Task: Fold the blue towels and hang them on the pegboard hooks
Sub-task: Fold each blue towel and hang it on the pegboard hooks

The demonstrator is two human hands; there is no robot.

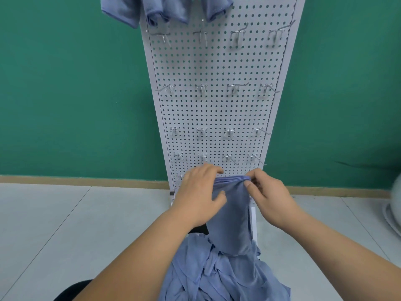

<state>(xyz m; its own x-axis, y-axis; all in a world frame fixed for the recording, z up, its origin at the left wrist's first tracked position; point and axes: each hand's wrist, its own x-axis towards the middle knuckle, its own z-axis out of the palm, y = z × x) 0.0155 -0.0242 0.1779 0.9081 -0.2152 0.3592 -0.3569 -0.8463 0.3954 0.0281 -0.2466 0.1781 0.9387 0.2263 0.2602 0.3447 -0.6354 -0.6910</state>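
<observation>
Staged workroom, white pegboard (217, 109), green wall (71, 83), tiled floor (65, 213)

The towel (230, 213) gathered between the left hand (199, 196) and the right hand (269, 198) is soft blue cloth with a matt, slightly fuzzy nap, bunched into fine pleats at its top edge. The heap of towels (219, 276) below it is the same matt cloth, creased and rumpled. The hung towels (165, 9) at the top show a stitched hem. The pegboard (212, 105) looks like white-painted sheet metal, smooth and semi-matt, perforated all over with round holes. Its hooks (201, 89) are thin bright wire with a shiny metallic finish. The wall (71, 83) is flat matt green paint. The floor (65, 224) is pale smooth tile with a faint sheen and thin dark joints.
</observation>
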